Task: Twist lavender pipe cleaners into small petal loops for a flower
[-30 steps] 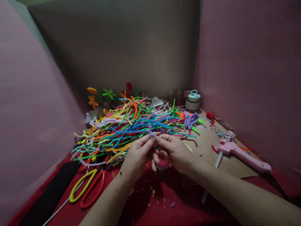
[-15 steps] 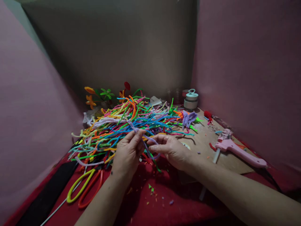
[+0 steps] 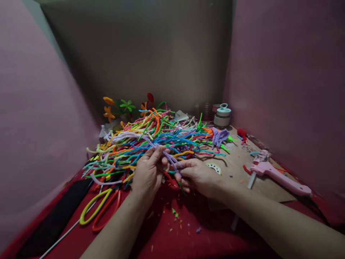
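A purple pipe cleaner (image 3: 171, 158), bent into a narrow loop, stretches between my two hands in front of the pile. My left hand (image 3: 149, 171) is closed, pinching it between thumb and fingertips. Its lower right end is gripped in the curled fingers of my right hand (image 3: 198, 177). Just behind both hands lies a large tangled pile of pipe cleaners (image 3: 175, 138) in many colours. A finished-looking purple looped piece (image 3: 220, 137) rests at the pile's right side.
A pink glue gun (image 3: 280, 178) lies on a brown board (image 3: 237, 169) at the right. Scissors with yellow and red handles (image 3: 95, 207) are at the left. A lidded jar (image 3: 222, 116) and pipe-cleaner flowers (image 3: 109, 113) stand behind. Small scraps (image 3: 175, 214) dot the red cloth (image 3: 161, 237).
The open purple loop between my hands has been drawn narrow, its strands now close together. My right hand has moved slightly down and closed on its end. The view has shifted a little.
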`<state>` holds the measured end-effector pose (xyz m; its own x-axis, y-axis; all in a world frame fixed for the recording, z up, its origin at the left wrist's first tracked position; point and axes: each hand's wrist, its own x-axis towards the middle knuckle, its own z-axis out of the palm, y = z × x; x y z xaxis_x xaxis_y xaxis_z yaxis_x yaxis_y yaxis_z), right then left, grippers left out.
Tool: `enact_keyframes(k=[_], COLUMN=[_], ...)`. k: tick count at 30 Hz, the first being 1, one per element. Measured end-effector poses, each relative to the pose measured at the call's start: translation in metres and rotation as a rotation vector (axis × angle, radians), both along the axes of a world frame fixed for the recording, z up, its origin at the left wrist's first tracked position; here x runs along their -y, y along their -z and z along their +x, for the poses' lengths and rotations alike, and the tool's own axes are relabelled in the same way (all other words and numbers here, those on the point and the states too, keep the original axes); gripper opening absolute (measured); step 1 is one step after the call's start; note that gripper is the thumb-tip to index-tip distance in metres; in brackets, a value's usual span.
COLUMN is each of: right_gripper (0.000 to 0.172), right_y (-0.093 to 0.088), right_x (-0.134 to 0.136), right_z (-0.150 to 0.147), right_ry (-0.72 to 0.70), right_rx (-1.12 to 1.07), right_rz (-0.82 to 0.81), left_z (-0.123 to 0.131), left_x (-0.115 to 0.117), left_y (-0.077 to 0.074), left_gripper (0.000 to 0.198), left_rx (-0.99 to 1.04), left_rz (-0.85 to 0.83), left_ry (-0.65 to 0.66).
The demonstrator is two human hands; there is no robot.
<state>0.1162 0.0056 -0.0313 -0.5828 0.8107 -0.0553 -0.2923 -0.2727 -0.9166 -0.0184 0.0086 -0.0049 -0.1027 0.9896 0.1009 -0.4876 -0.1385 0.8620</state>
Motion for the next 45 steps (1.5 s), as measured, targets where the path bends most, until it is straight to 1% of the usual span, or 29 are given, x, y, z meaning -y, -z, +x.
enact_keyframes(k=[3, 4, 7, 8, 12, 17, 19, 22, 24, 26, 28, 30, 33, 37, 41, 43, 45], right_gripper=[0.015, 0.018, 0.034, 0.034, 0.021, 0.019, 0.020, 0.021, 0.021, 0.027, 0.039, 0.044, 0.039, 0.028, 0.015, 0.012, 0.013], right_y=[-0.003, -0.003, -0.003, -0.002, 0.003, 0.009, 0.011, 0.011, 0.009, 0.004, -0.001, -0.004, -0.005, 0.000, 0.004, 0.004, 0.004], right_x=[0.001, 0.001, -0.001, -0.002, -0.003, -0.004, -0.005, -0.006, -0.005, -0.004, -0.004, -0.003, -0.003, -0.004, -0.005, -0.005, -0.005], right_z=[0.003, 0.004, 0.006, 0.006, 0.005, 0.003, 0.003, 0.003, 0.004, 0.005, 0.007, 0.009, 0.011, 0.009, 0.007, 0.007, 0.006], right_ry=[-0.086, -0.118, -0.187, -0.193, -0.120, -0.086, -0.073, -0.062, -0.077, -0.122, -0.181, -0.238, -0.284, -0.230, -0.237, -0.186, -0.112], right_rx=[-0.114, -0.151, -0.216, -0.217, -0.192, -0.166, -0.182, -0.197, -0.194, -0.204, -0.248, -0.293, -0.324, -0.413, -0.456, -0.425, -0.388], right_rz=[-0.112, -0.154, -0.267, -0.289, -0.304, -0.270, -0.245, -0.201, -0.197, -0.253, -0.349, -0.431, -0.503, -0.538, -0.579, -0.567, -0.524], left_z=[-0.001, -0.001, -0.001, -0.001, -0.001, -0.002, -0.001, 0.000, 0.000, -0.002, -0.005, -0.008, -0.010, -0.007, -0.006, -0.007, -0.007], left_x=[0.000, 0.000, 0.002, 0.002, 0.004, 0.003, 0.004, 0.006, 0.006, 0.005, 0.003, 0.002, 0.001, 0.003, 0.002, 0.001, 0.001], left_y=[-0.001, -0.002, -0.003, -0.003, -0.002, 0.000, 0.002, 0.007, 0.009, 0.011, 0.012, 0.011, 0.010, 0.005, 0.005, 0.007, 0.008], left_gripper=[0.020, 0.020, 0.021, 0.022, 0.023, 0.018, 0.019, 0.021, 0.020, 0.022, 0.023, 0.024, 0.021, 0.013, 0.010, 0.010, 0.011], left_rx=[-0.008, -0.011, -0.027, -0.033, -0.071, -0.149, -0.198, -0.340, -0.421, -0.426, -0.379, -0.331, -0.304, -0.247, -0.225, -0.234, -0.252], left_rz=[-0.009, -0.011, -0.027, -0.034, -0.043, 0.023, 0.023, -0.021, -0.044, -0.058, -0.089, -0.111, -0.091, -0.011, 0.006, 0.007, 0.015], left_ry=[0.005, 0.012, 0.031, 0.042, 0.067, 0.059, 0.112, 0.219, 0.241, 0.212, 0.170, 0.139, 0.138, 0.170, 0.182, 0.163, 0.116])
